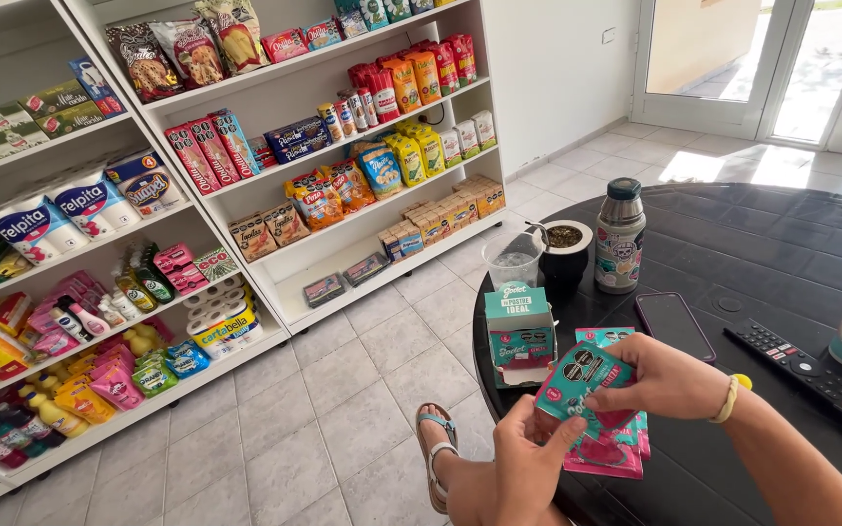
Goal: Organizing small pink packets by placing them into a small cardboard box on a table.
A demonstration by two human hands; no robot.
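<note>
Both hands hold one teal packet (582, 380) over the near left edge of the round black desk (772, 263). The left hand (518, 468) pinches its bottom. The right hand (660, 375) grips its right side. More packets (611, 448) lie under it. An open box (520, 331) stands just beside.

My arms are bare to the edge of view, no sleeves on either. Around the wrist of my right hand (669, 375) sits a pale yellow band (728, 399), soft-looking, with a brighter yellow knob on its outer side. My left hand (518, 468) wears no ring or band that shows. Lower down, one foot wears a sandal (436, 453) with light blue-grey straps and a tan sole.
</note>
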